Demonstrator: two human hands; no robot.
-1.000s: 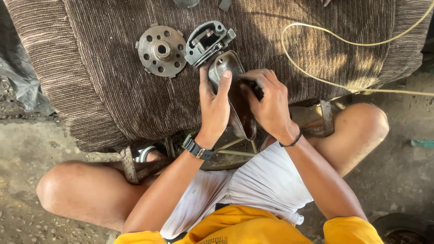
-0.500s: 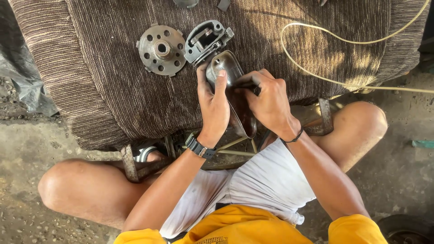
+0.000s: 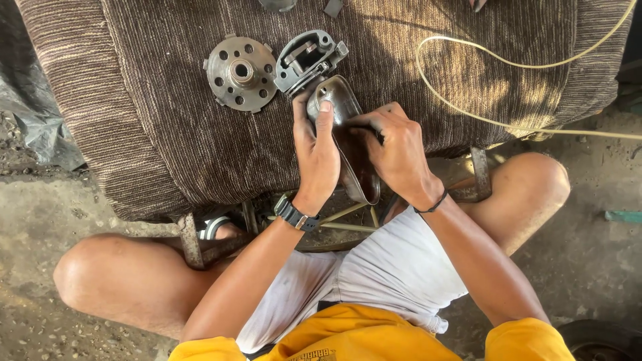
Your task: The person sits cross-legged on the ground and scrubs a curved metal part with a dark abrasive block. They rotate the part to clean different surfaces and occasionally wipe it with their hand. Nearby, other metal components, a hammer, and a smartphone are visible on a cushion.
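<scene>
Grip: both hands clasp grey metal housing (image 3: 338,100) | surface: brown ribbed cloth (image 3: 167,134) | floor: bare concrete (image 3: 40,207)

Yellow shirt (image 3: 348,334), white shorts (image 3: 394,267) — black wristwatch (image 3: 294,217).

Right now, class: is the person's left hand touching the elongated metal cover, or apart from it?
Touching. The head view shows the left hand gripping the elongated metal cover, thumb pressed flat on its top.

grey oblong metal housing (image 3: 338,100), hollow side up, on striped cloth.
</scene>
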